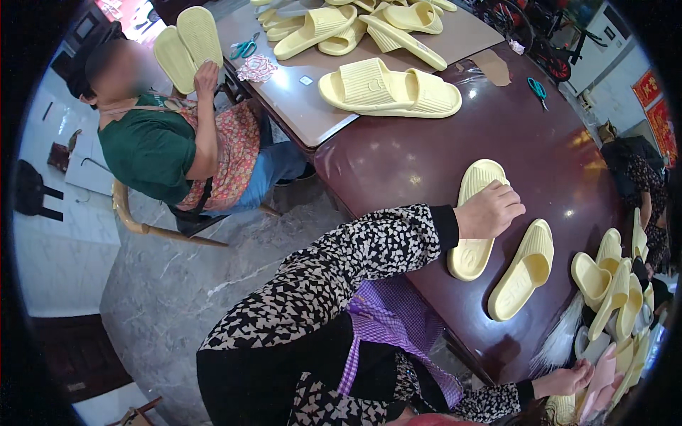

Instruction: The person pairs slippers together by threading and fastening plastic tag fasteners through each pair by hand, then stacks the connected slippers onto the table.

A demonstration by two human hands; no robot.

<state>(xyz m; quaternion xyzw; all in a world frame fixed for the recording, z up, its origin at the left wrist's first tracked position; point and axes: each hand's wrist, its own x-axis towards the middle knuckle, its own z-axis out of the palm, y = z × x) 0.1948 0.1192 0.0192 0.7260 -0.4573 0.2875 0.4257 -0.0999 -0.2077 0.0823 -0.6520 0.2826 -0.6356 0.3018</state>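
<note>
Dark red table (pixel 426 153): landmark. Yellow slipper (pixel 469 257): on the table's near part, beneath the left hand (pixel 490 209), whose fingers curl over its strap; firmness of grip cannot be told. Second yellow slipper (pixel 520 284): on the table, just right of the first; raised lettering on footbed. Right hand (pixel 565 378): at the table's near right corner, beside piled slippers (pixel 615 298), fingers half bent; any hold cannot be told. Slipper pair (pixel 387 89): table's far left edge, outline motif on strap. Red sheets (pixel 647 89): wall beyond the table's right, markings too small to read.
</note>
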